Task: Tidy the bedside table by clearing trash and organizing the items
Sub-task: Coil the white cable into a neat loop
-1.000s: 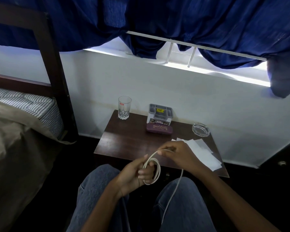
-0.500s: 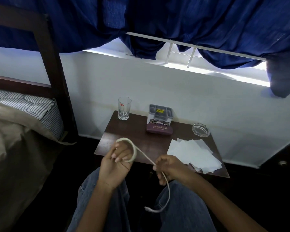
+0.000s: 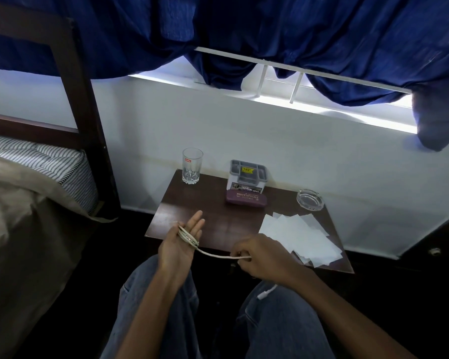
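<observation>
One white cable [image 3: 213, 254]: loops around flat, straight-fingered left hand [image 3: 178, 248], taut strand pinched in right hand [image 3: 261, 259].

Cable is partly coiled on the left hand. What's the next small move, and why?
Probably swing the right hand over the left hand for another wrap: the cable runs taut between them, loops sit round the left fingers, and a plug end lies loose on the thigh.
</observation>
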